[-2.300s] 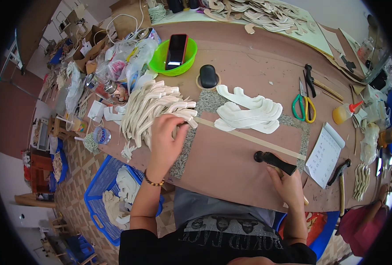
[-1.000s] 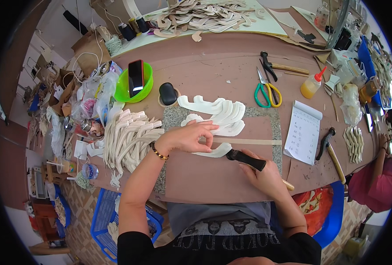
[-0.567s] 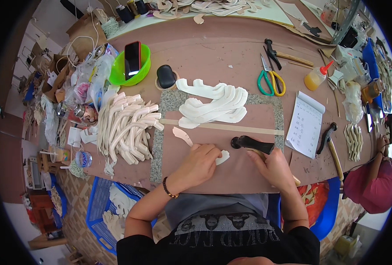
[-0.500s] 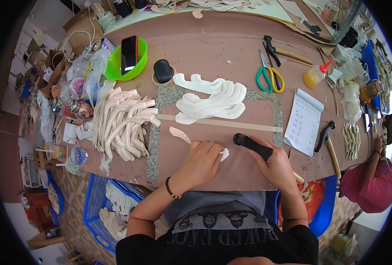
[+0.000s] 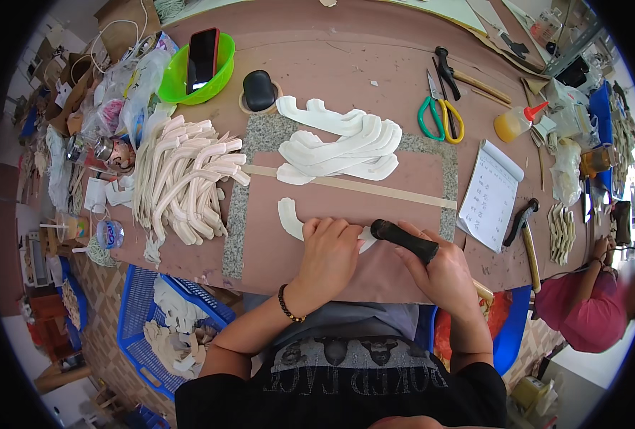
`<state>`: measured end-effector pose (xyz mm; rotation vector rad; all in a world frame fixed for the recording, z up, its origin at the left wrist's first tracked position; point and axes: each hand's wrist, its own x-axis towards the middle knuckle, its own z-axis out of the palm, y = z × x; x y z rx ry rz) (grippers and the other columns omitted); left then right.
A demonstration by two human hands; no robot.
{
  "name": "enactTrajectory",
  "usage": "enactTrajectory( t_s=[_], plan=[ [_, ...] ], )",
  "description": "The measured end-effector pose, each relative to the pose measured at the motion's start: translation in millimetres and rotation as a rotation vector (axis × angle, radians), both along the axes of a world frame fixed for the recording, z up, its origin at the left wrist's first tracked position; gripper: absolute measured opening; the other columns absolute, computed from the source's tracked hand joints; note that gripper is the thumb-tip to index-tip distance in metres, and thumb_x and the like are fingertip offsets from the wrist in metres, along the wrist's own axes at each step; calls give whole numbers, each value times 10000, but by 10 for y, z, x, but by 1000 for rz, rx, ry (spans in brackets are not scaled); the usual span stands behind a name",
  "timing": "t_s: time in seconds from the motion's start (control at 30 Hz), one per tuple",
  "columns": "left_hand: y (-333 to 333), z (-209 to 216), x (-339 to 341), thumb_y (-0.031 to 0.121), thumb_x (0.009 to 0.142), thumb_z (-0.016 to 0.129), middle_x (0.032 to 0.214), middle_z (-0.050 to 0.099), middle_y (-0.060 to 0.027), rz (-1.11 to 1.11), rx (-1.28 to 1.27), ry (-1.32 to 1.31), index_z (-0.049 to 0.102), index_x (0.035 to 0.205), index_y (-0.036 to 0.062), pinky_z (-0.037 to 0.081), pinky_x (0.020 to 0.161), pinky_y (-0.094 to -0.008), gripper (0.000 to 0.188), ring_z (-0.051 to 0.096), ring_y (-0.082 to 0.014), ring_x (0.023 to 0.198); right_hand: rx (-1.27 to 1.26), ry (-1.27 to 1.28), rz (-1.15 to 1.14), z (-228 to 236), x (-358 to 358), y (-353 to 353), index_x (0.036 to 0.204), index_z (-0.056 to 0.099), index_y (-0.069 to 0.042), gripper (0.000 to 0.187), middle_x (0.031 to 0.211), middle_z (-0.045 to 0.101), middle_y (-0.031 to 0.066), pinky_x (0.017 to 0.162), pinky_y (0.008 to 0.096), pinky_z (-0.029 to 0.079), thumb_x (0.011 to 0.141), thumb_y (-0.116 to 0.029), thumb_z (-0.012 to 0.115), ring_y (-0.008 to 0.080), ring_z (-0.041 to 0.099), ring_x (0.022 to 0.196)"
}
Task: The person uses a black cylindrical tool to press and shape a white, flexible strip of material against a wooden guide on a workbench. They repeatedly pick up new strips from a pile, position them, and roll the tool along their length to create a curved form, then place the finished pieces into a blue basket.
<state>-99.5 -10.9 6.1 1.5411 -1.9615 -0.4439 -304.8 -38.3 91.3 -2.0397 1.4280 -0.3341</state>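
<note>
A curved white leather-like strip (image 5: 287,218) lies near the front of the brown work board (image 5: 417,179). My left hand (image 5: 330,250) bends over its middle, fingers together and pressing it down; that part is hidden. The strip's other end shows at my fingertips, beside the black head of a hammer (image 5: 403,241). My right hand (image 5: 442,272) is wrapped around this hammer, whose wooden handle comes out below the palm. Just beyond my hands rests a stack of similar white strips (image 5: 342,150). To the left a large heap of pale pinkish strips (image 5: 185,182) is piled.
Farther back sit a green bowl with a phone (image 5: 221,75), a black oval case (image 5: 259,91), scissors (image 5: 442,114) and another hammer (image 5: 475,75). A glue bottle (image 5: 514,123), notepad (image 5: 493,189) and a third hammer (image 5: 528,243) lie right. Blue baskets (image 5: 135,307) stand below; a person works at far right.
The strip now lies white side up, flatter on the board, with my left hand pressing on it. The hammer head has come closer to the left fingers. The view has shifted slightly.
</note>
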Motion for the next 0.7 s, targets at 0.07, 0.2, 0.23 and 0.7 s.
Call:
enactTrajectory(
  t_s=[0.07,0.2,0.23,0.7],
  plan=[
    [55,-21,-36,77,856,719,944,640,-43,26,-28,-6,721,1087,70,359,918,-426,231,598,-234,934,-76,-27,36,-48,-11,-9,1328,667,-61,421,887,685,177,682,461,542,934,-200,713,403,676,755],
    [122,-100,-71,63,854,703,939,621,-41,-5,-181,-69,733,1083,28,367,921,-415,234,585,-229,922,-116,-52,46,-96,-25,-35,1344,659,-61,438,844,673,164,643,462,541,931,-197,714,386,673,705],
    [125,-100,-73,59,854,697,937,618,-45,-22,-221,-99,731,1087,15,372,920,-412,240,583,-232,922,-120,-60,49,-98,-32,-44,1341,662,-63,435,848,677,165,644,460,543,932,-200,716,387,675,706],
    [103,23,-63,88,837,652,950,605,-92,-137,-303,-320,704,1083,-57,432,878,-395,290,565,-241,912,-227,-10,19,-112,48,-143,1356,657,-80,447,899,695,156,635,457,560,928,-190,726,379,696,737]
  ],
)
